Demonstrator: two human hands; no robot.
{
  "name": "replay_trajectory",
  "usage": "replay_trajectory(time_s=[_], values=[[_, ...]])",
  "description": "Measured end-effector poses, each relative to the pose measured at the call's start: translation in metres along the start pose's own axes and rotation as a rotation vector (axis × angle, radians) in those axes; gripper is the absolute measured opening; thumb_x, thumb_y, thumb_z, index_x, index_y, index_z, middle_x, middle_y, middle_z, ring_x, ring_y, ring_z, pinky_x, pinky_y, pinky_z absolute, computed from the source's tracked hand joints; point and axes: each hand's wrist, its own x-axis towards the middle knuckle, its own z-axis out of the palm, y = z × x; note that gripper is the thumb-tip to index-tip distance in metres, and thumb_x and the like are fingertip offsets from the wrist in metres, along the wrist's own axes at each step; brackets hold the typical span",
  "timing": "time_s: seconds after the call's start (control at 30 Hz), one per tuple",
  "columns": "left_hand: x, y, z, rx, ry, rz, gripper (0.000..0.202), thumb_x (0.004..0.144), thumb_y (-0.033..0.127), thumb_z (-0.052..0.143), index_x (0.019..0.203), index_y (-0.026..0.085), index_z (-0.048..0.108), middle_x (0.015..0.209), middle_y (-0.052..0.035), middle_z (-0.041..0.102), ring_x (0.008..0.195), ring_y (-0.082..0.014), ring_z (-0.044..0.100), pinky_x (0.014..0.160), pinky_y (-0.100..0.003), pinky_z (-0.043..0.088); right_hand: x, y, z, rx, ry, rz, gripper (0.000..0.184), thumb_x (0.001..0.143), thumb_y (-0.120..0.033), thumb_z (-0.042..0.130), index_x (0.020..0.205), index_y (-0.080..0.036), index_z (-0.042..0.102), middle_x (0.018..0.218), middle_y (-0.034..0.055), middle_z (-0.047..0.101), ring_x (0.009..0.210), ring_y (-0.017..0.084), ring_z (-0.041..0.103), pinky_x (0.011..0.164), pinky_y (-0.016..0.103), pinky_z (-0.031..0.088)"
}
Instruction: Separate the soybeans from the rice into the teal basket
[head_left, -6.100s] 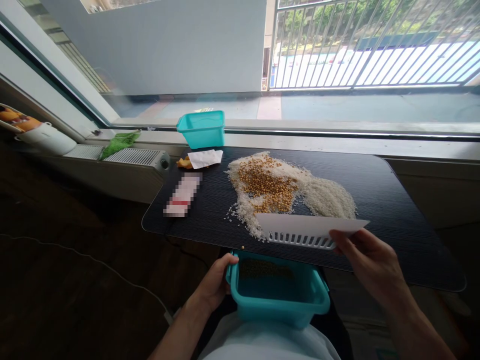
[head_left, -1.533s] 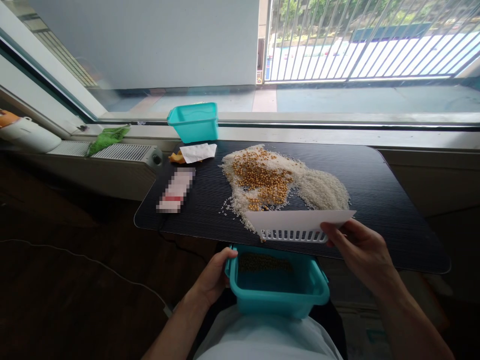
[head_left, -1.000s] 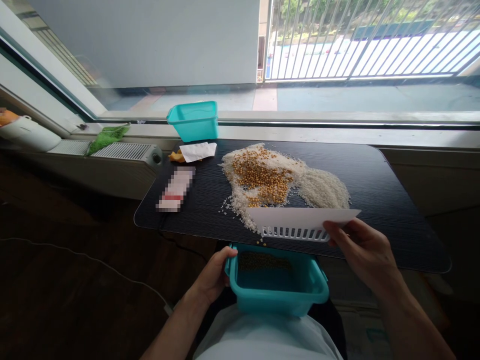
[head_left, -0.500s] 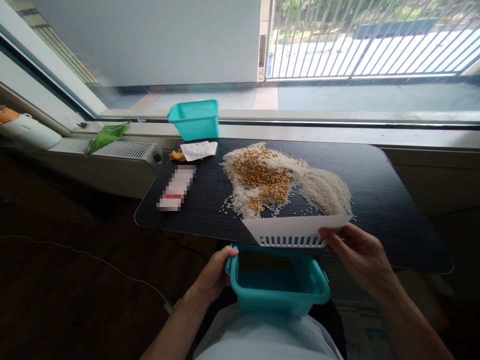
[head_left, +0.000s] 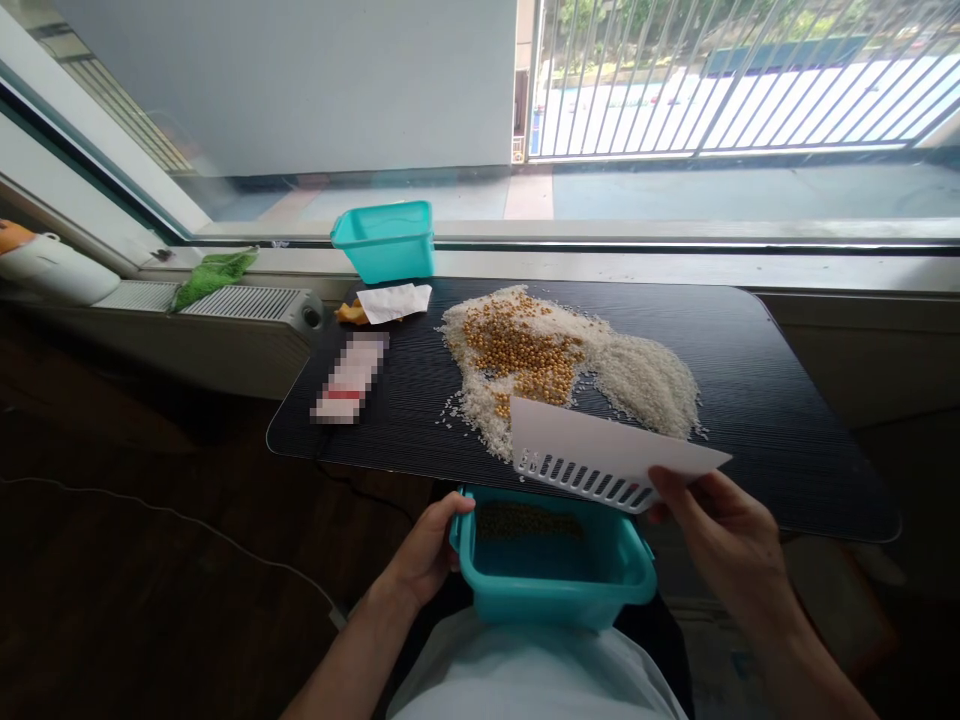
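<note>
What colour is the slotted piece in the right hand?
The slotted piece in the right hand is white; best seen in the head view.

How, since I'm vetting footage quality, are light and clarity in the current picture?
Head view: bright glare beyond the railing, floor in deep shadow; head view: nearer teal bin dim inside, contents hard to make out; head view: pinkish item pixelated.

Room that looks like part of a home, window frame [head_left: 97,115], pale radiator [head_left: 240,345] with green cloth [head_left: 216,275] and white container [head_left: 66,270] on top, dark floor [head_left: 187,590], black desk [head_left: 750,380] beside the sill [head_left: 585,268], railing [head_left: 697,153] and trees [head_left: 645,18] outside
</note>
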Motion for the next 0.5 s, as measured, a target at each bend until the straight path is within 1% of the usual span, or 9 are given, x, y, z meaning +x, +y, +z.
replay_trajectory(time_s=[0.1,0.17,0.23,0.3,0.33,0.43,0.5], values=[[0.0,0.0,0.002,-0.005,0.051,0.023,0.025,0.065,0.032,0.08,0.063,0.02,0.059,0.05,0.004,0.057,0.045,-0.0126,0.052,0.049,-0.025,0.037,-0.012,0.004,0.011,0.012,-0.042,0.022,0.031,0.072,-0.05,0.083,0.08,-0.021,0.077,0.061,-0.0009,0.068,0.053,0.016,0.059,0.051,0.028,0.048],[0.001,0.0,0.003,-0.013,0.067,0.023,0.023,0.066,0.031,0.079,0.063,0.02,0.059,0.048,0.0046,0.055,0.045,-0.013,0.052,0.049,-0.025,0.037,-0.01,0.01,0.012,-0.001,-0.008,0.009,0.033,0.073,-0.052,0.082,0.081,-0.02,0.076,0.057,-0.0013,0.067,0.052,0.017,0.06,0.051,0.028,0.048],[0.001,0.0,0.004,-0.02,0.07,0.02,0.023,0.067,0.03,0.079,0.063,0.021,0.058,0.045,0.0058,0.051,0.043,-0.0131,0.05,0.048,-0.026,0.037,0.0,0.016,0.006,-0.037,0.059,-0.014,0.034,0.072,-0.054,0.082,0.079,-0.021,0.075,0.055,-0.0013,0.066,0.051,0.018,0.062,0.05,0.029,0.049],[0.0,0.001,0.005,-0.021,0.07,0.019,0.021,0.068,0.029,0.078,0.064,0.021,0.058,0.044,0.0067,0.048,0.04,-0.0128,0.048,0.048,-0.026,0.038,0.012,0.022,-0.004,-0.06,0.116,-0.024,0.037,0.067,-0.056,0.084,0.078,-0.021,0.075,0.057,0.0001,0.069,0.048,0.019,0.062,0.049,0.031,0.05],[0.0,0.001,0.005,-0.019,0.07,0.019,0.021,0.068,0.029,0.077,0.064,0.021,0.059,0.043,0.0069,0.048,0.04,-0.0127,0.047,0.048,-0.026,0.038,0.019,0.023,-0.01,-0.071,0.134,-0.021,0.039,0.068,-0.056,0.084,0.082,-0.021,0.076,0.059,0.0007,0.071,0.05,0.021,0.064,0.051,0.032,0.052],[-0.001,0.001,0.006,-0.012,0.072,0.025,0.02,0.068,0.029,0.077,0.064,0.021,0.059,0.043,0.007,0.047,0.039,-0.0122,0.045,0.049,-0.026,0.04,0.032,0.021,-0.022,-0.111,0.233,0.002,0.041,0.066,-0.053,0.084,0.087,-0.02,0.076,0.06,0.0003,0.071,0.053,0.022,0.066,0.053,0.034,0.053],[-0.001,0.001,0.006,-0.011,0.064,0.022,0.021,0.067,0.03,0.077,0.064,0.021,0.058,0.043,0.0072,0.047,0.04,-0.0119,0.045,0.05,-0.026,0.04,0.035,0.015,-0.023,-0.119,0.272,-0.008,0.04,0.066,-0.053,0.083,0.087,-0.02,0.075,0.06,-0.0003,0.071,0.054,0.021,0.065,0.055,0.033,0.052]])
